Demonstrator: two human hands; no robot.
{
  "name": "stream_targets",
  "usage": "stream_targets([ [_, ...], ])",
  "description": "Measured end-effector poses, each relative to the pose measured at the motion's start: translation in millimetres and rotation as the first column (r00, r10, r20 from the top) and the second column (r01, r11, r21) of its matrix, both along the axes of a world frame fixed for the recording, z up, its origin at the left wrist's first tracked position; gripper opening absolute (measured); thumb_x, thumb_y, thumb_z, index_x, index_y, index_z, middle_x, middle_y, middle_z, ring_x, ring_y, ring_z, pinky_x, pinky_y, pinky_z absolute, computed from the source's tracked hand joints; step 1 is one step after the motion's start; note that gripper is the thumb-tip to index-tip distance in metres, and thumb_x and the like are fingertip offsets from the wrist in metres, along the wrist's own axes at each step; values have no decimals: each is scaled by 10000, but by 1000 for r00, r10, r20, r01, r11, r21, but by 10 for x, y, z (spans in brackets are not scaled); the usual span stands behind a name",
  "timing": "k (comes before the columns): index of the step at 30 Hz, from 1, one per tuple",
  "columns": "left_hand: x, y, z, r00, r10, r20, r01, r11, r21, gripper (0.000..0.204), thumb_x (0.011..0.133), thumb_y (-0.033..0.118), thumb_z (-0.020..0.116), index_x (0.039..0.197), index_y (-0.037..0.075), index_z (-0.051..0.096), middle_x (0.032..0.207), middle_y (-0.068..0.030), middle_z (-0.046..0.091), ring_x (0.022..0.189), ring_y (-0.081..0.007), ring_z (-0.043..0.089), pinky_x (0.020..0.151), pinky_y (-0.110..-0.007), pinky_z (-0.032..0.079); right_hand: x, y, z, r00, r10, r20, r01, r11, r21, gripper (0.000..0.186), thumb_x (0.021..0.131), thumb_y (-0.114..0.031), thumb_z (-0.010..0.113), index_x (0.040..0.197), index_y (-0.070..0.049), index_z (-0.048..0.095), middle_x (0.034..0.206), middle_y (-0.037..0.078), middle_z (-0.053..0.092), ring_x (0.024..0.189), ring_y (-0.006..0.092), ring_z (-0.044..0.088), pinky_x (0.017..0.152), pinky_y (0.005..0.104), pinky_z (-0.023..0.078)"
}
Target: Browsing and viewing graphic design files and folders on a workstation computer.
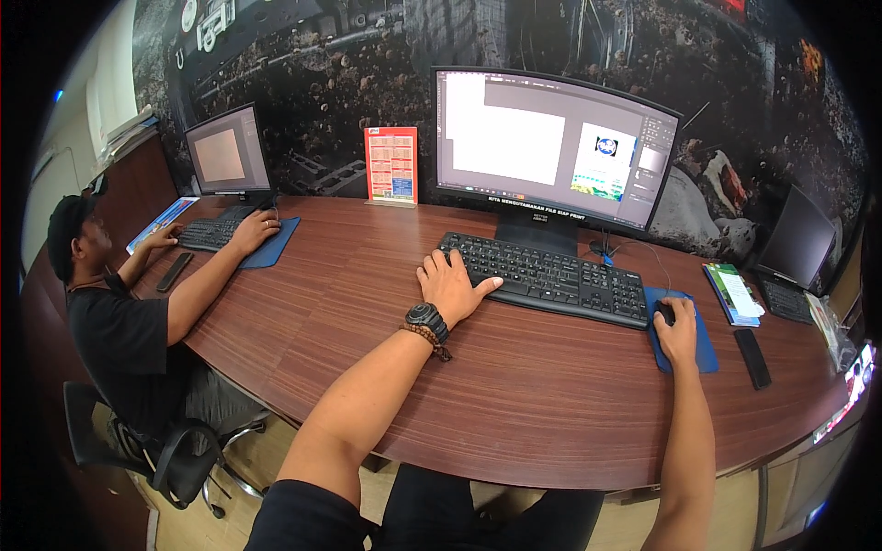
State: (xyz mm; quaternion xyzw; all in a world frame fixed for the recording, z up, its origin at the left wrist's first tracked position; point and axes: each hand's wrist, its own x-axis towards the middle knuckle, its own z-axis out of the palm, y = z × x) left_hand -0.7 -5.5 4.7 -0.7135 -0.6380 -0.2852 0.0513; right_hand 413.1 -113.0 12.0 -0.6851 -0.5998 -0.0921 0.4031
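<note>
My left hand [457,289] rests on the left end of a black keyboard [560,284], fingers spread over the keys and thumb stretched to the right. A black watch and a beaded bracelet circle that wrist. Over to the right, my right hand [677,332] is wrapped round a black computer mouse [663,314], largely covered by the fingers. The mouse sits on a blue mouse pad [706,345]. Behind the keyboard stands a monitor [514,138] with a design program on its screen, showing a white page and a small colourful layout.
A co-worker [115,340] sits at the left, hands at another keyboard [209,233] and monitor [228,151]. A red calendar [392,165] stands on the wooden desk [542,395]. On the right lie a black phone [752,358], a booklet stack [733,294] and a laptop [796,241].
</note>
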Motion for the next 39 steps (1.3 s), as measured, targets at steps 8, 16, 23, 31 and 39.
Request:
stream_targets([
  [8, -10, 19, -9, 1000, -1, -1, 1, 1000, -14, 1014, 817, 752, 611, 1362, -91, 466, 1317, -302, 448, 1263, -441, 401, 1073, -553, 315, -36, 12, -3, 999, 9, -46, -8, 1000, 17, 277, 818, -138, 678, 1071, -28, 657, 1106, 157, 575, 1080, 350, 570, 956, 421, 454],
  [16, -10, 28, -11, 1000, 8, -10, -8, 1000, -13, 1018, 821, 752, 608, 1374, -90, 459, 1318, -297, 449, 1268, -434, 400, 1075, -555, 311, -9, 20, -6, 999, 7, -31, -7, 1000, 2, 312, 819, -164, 672, 1094, -17, 672, 1148, 160, 571, 1098, 363, 585, 951, 426, 471],
  [23, -7, 16, 8, 1000, -4, 3, 4, 1000, -30, 1009, 824, 742, 613, 1373, -90, 457, 1336, -303, 443, 1274, -441, 397, 1073, -559, 313, -22, 8, 8, 1000, -13, -17, 13, 1000, -3, 310, 821, -173, 667, 1089, -20, 670, 1153, 164, 571, 1098, 376, 583, 947, 438, 470],
  [31, -18, 15, -12, 1000, 2, -26, -2, 1000, -6, 1032, 824, 780, 566, 1370, -88, 459, 1343, -301, 440, 1245, -432, 414, 1064, -565, 312, -15, 22, -20, 999, -43, 5, 43, 998, 37, 310, 816, -151, 670, 1096, -19, 653, 1144, 171, 572, 1081, 379, 587, 926, 445, 479],
  [39, -8, 13, -13, 1000, -5, -9, 5, 999, -31, 1004, 850, 748, 570, 1393, -87, 444, 1357, -314, 427, 1285, -455, 382, 1084, -574, 291, 23, 47, -42, 998, -57, -29, 59, 996, 60, 308, 820, -147, 670, 1101, -22, 652, 1167, 175, 564, 1101, 384, 580, 945, 444, 476],
])
